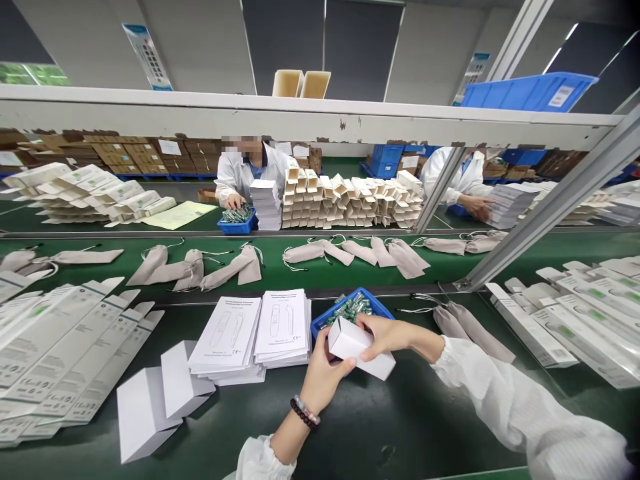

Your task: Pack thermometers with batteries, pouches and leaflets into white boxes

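Observation:
A small white carton (376, 364) is held between my two hands, tilted above the table. My left hand (323, 373), with beaded bracelets at the wrist, grips its left end. Around its upper right side, my right hand (387, 337) is closed with the thumb on the front face. Partly hidden behind the carton sits a blue tray (381, 308) of small green-and-silver cylinders (353, 307) that look like batteries. Left of my hands lie two stacks of printed manuals (283, 327), (227, 330). Two more white cartons (145, 413), (184, 380) lie in front of them.
Flattened printed boxes (65, 353) cover the left side, with open long boxes (575, 313) on the right. Grey drawstring pouches (470, 327) lie nearby and along the green belt (270, 277). A metal post (540, 200) slants on the right. Two people work across the line.

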The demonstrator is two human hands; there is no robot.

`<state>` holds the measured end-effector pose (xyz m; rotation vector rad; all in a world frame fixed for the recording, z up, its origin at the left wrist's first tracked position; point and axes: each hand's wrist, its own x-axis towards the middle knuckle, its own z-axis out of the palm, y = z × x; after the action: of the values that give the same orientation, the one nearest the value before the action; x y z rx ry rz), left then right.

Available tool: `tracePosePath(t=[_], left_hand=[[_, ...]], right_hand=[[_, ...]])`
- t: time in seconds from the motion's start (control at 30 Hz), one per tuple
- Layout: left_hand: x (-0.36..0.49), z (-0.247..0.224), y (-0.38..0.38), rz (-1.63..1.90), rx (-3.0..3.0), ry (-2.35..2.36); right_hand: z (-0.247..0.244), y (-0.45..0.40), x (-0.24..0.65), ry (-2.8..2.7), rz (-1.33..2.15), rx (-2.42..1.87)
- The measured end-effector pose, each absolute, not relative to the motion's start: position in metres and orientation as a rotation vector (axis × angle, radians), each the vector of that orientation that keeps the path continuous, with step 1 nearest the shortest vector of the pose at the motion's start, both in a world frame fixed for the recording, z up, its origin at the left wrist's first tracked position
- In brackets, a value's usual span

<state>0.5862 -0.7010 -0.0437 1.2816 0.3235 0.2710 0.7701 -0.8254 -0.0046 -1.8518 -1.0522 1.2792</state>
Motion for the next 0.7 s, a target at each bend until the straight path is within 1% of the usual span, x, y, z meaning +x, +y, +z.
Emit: tracePosePath(t=[0.13, 0.33, 0.4, 0.57, 0.7], left_hand=[[0.587, -0.047, -0.704, 0.294, 1.279, 0.387], [0.588, -0.048, -0.703, 0.185, 1.229, 0.588], [0.587, -0.042, -0.701, 0.153, 1.247, 0.603], [0.577, -0.022, -0.708, 0.073, 1.298, 0.597], [0.573, -0.019, -0.717, 0.097, 1.405, 0.412]], right_hand=[[-0.003, -0.813, 0.782, -1.086, 1.425, -1.845], [-0.003, -0.8, 0.803, -1.002, 1.602, -1.542], [-0.007, -0.798, 0.812, -1.097, 1.526, -1.631], [-0.019, -0.789, 0.832, -1.339, 1.126, -1.86], [-0.02, -0.781, 0.834, -1.443, 0.916, -1.918]])
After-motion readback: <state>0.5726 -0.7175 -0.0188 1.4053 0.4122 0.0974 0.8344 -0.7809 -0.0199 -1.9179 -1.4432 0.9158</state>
